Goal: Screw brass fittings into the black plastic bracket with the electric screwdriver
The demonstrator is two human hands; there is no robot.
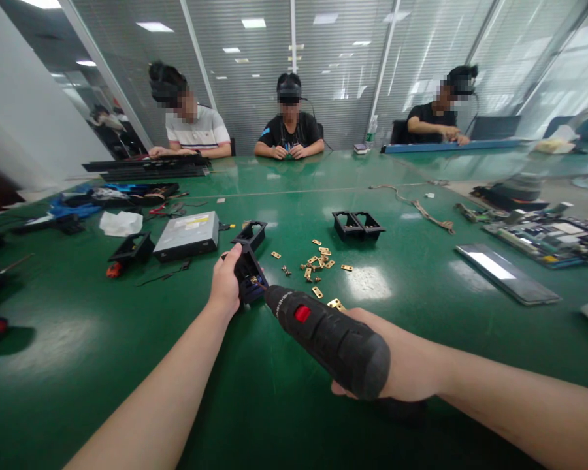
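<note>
My left hand (pixel 226 281) is closed on the left side of a black plastic frame (pixel 247 269), which it holds tilted above the green table. A brassy piece shows inside the frame's lower part. My right hand (pixel 372 346) grips a black cordless drill (pixel 328 336) with a red switch on top; its handle is mostly hidden. The drill's bit points left into the frame, at or close to the brassy piece; contact is too small to tell. Small brass plates (pixel 317 292) and screws lie scattered just beyond the drill. Behind my left hand rests another black frame (pixel 251 234).
Two joined black frames (pixel 357 225) stand beyond the brass plates. At left are a silver disc drive (pixel 189 236), a white tissue (pixel 121 223) and cables. A phone (pixel 507 273) and circuit boards (pixel 551 234) lie at right. Three people sit across the table (pixel 294 179).
</note>
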